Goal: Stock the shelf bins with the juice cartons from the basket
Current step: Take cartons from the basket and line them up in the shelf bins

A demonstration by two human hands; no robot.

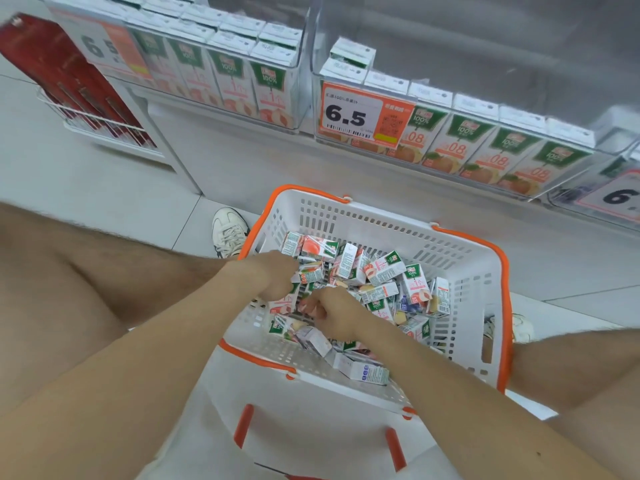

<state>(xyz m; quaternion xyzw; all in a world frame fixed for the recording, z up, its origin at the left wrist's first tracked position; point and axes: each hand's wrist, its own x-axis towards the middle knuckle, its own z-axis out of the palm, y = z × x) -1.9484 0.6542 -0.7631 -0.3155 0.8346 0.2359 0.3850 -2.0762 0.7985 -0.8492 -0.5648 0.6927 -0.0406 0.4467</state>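
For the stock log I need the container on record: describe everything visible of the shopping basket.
The shopping basket is white slotted plastic with orange rim trim and an orange handle folded down on its near side. It stands open-topped between the person's legs, before the shelf bins. Small juice cartons lie heaped loosely inside. The left hand and right hand reach in among them.

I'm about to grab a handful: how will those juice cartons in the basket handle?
The juice cartons look like stiff little boxes, so probably easy to pinch. They lie jumbled in the basket, so neighbours will likely slide. Flat sides: unlikely to roll.
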